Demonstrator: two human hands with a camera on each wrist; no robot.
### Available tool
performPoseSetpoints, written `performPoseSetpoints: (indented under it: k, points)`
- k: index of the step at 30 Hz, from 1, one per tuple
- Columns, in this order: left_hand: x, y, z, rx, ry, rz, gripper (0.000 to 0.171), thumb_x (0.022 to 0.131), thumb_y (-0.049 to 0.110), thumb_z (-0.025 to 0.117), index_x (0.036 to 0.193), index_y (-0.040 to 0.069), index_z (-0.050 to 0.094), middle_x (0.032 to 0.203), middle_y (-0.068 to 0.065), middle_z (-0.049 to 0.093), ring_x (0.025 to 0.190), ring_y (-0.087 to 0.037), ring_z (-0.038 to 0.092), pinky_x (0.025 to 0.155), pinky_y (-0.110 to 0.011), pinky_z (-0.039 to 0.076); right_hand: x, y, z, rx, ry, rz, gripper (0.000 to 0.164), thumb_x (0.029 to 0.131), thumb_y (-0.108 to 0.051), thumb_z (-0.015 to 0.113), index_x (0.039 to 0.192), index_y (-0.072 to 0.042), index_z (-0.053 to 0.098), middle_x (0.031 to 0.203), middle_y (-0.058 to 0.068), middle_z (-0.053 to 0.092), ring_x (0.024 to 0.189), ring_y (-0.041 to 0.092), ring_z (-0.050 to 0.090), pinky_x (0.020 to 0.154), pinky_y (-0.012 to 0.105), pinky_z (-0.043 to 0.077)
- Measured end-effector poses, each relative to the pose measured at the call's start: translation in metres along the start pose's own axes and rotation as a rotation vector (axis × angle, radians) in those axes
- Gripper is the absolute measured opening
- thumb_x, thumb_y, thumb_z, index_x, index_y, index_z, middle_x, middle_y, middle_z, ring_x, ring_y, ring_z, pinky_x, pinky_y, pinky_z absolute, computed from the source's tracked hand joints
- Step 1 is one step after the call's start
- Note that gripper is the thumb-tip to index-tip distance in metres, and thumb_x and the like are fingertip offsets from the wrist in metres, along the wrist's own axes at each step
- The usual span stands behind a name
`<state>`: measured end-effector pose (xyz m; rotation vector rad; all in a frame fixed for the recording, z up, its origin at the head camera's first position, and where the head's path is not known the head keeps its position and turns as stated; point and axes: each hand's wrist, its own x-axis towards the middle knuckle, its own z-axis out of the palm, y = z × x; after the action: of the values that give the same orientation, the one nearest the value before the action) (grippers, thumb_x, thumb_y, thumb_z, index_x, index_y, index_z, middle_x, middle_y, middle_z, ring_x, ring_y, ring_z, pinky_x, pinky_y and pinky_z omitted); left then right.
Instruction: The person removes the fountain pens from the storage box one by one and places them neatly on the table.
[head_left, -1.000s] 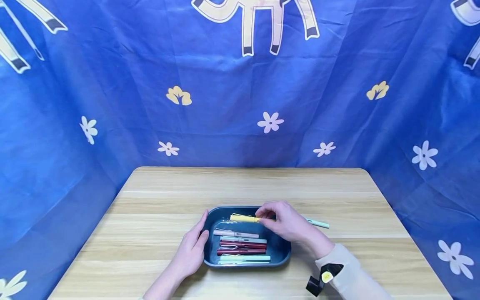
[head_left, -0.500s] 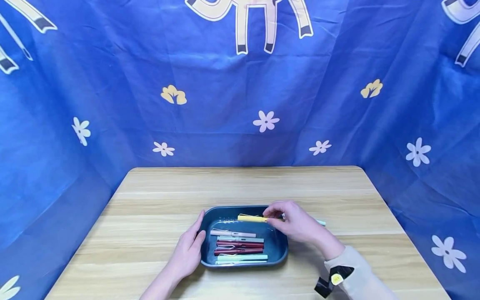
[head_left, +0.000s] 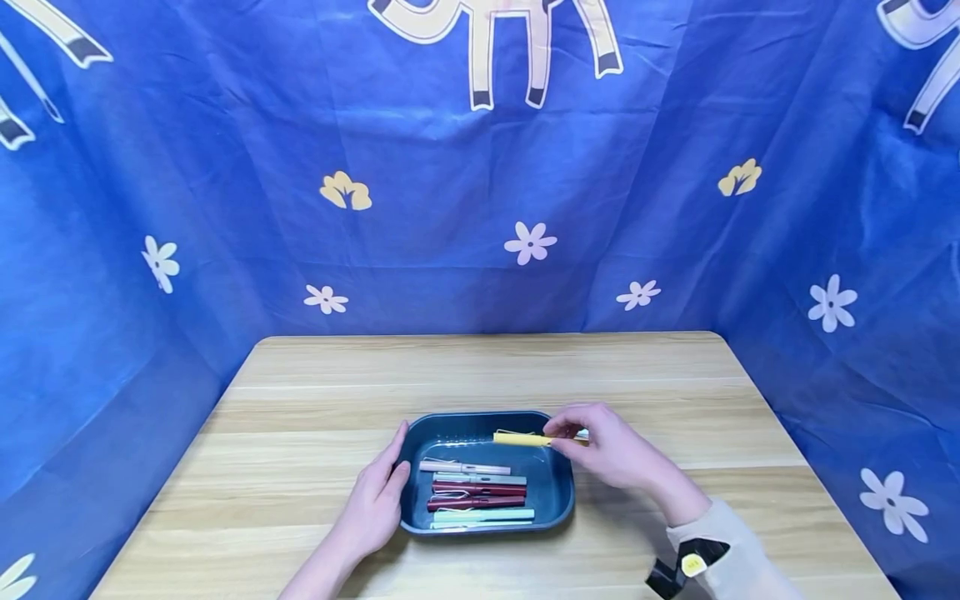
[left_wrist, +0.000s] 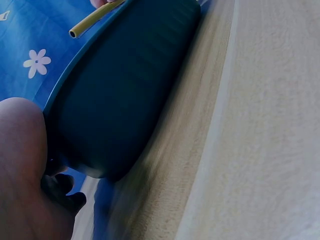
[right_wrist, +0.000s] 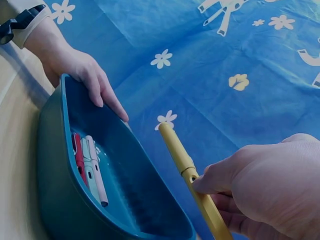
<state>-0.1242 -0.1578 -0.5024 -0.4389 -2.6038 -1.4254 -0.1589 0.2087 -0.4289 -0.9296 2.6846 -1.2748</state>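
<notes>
My right hand (head_left: 600,446) pinches a yellow pen (head_left: 522,438) with a clip, held level over the back right of a dark teal bin (head_left: 562,500). The right wrist view shows this pen's near end between thumb and fingers. My left hand (head_left: 375,500) grips the bin's left end, thumb at the rim. Inside the bin lie a pale lilac pen (head_left: 465,468), a grey-blue pen (head_left: 480,479), dark red pens (head_left: 476,502) and mint pens (head_left: 483,516), roughly parallel. Something pale (head_left: 582,433) shows just behind my right fingers, mostly hidden.
The bin stands on a light wooden table (head_left: 315,392). A blue curtain (head_left: 420,250) with flower prints hangs behind the table and at both sides. A black strap device (head_left: 686,567) sits on my right wrist.
My right hand has moved rightward with the yellow pen. The mint pen end seen right of that hand is now hidden behind it. My left hand keeps its place on the bin.
</notes>
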Motion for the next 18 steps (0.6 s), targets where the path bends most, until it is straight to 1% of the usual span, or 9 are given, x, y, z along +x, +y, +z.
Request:
performPoseSetpoints:
  k: [3, 6, 12, 18]
  points:
    - [0.000, -0.001, 0.000, 0.002, 0.001, 0.002, 0.054, 0.112, 0.003, 0.043, 0.164, -0.004, 0.030, 0.166, -0.022, 0.034, 0.152, -0.040, 0.032, 0.114, -0.006, 0.013, -0.003, 0.002, -0.002, 0.005, 0.009, -0.007, 0.012, 0.098, -0.006, 0.075, 0.109, -0.010, 0.079, 0.101, -0.004, 0.075, 0.090, 0.010, 0.067, 0.081, 0.034, 0.061]
    - [0.000, -0.001, 0.000, 0.002, 0.003, 0.009, 0.054, 0.111, 0.002, 0.044, 0.164, -0.004, 0.031, 0.166, -0.022, 0.035, 0.152, -0.040, 0.033, 0.114, -0.006, 0.013, -0.007, 0.004, -0.005, 0.007, 0.017, 0.004, 0.013, 0.098, -0.006, 0.075, 0.109, -0.011, 0.080, 0.101, -0.004, 0.075, 0.089, 0.010, 0.067, 0.080, 0.034, 0.061]
    - [0.000, 0.000, 0.000, -0.002, 0.008, 0.018, 0.054, 0.110, 0.000, 0.044, 0.162, -0.007, 0.032, 0.165, -0.023, 0.036, 0.151, -0.040, 0.033, 0.114, -0.006, 0.013, -0.015, 0.007, -0.013, -0.005, 0.025, 0.032, 0.017, 0.097, -0.004, 0.075, 0.109, -0.015, 0.080, 0.100, -0.010, 0.073, 0.089, 0.011, 0.067, 0.080, 0.033, 0.060]
    - [-0.001, 0.001, -0.001, -0.005, 0.013, 0.020, 0.054, 0.110, 0.000, 0.044, 0.162, -0.006, 0.031, 0.165, -0.024, 0.036, 0.151, -0.040, 0.033, 0.114, -0.006, 0.013, -0.022, 0.012, -0.019, -0.013, 0.033, 0.039, 0.019, 0.096, -0.001, 0.076, 0.108, -0.016, 0.080, 0.099, -0.010, 0.073, 0.087, 0.011, 0.066, 0.078, 0.031, 0.059]
